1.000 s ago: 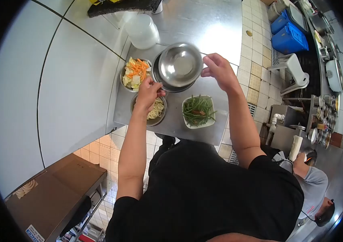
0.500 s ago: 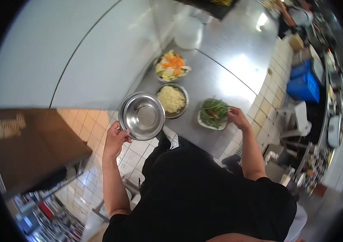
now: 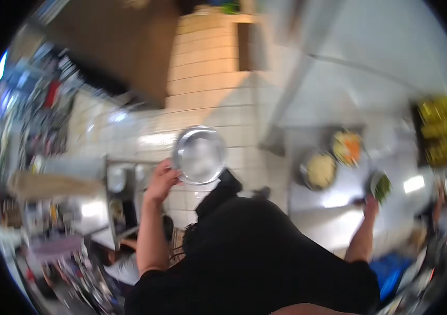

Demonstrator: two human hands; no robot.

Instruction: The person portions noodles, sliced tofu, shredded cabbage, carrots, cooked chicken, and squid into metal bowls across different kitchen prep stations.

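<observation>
My left hand (image 3: 163, 181) is closed on the rim of a shiny steel bowl (image 3: 182, 170), held out over the tiled floor. The bowl looks bare inside, though motion blurs it. At the far right, my right hand (image 3: 371, 206) is at the near edge of a white bowl of green leafy vegetables (image 3: 383, 186); its fingers are smeared. On the steel table stand a metal bowl of pale yellow noodle-like strands (image 3: 321, 170) and, behind it, a bowl of chopped cabbage and orange shreds (image 3: 348, 148).
The steel table (image 3: 307, 202) lies to my right, with a dark crate of yellow packets (image 3: 436, 131) at its far end. A brown counter (image 3: 129, 47) stands at the upper left. Another person (image 3: 126, 265) is at lower left, and one more (image 3: 446, 212) at far right.
My view has swung left, so the table and its bowls now appear farther right. My left hand still holds the steel bowl; my right hand stays at the bowl of greens.
</observation>
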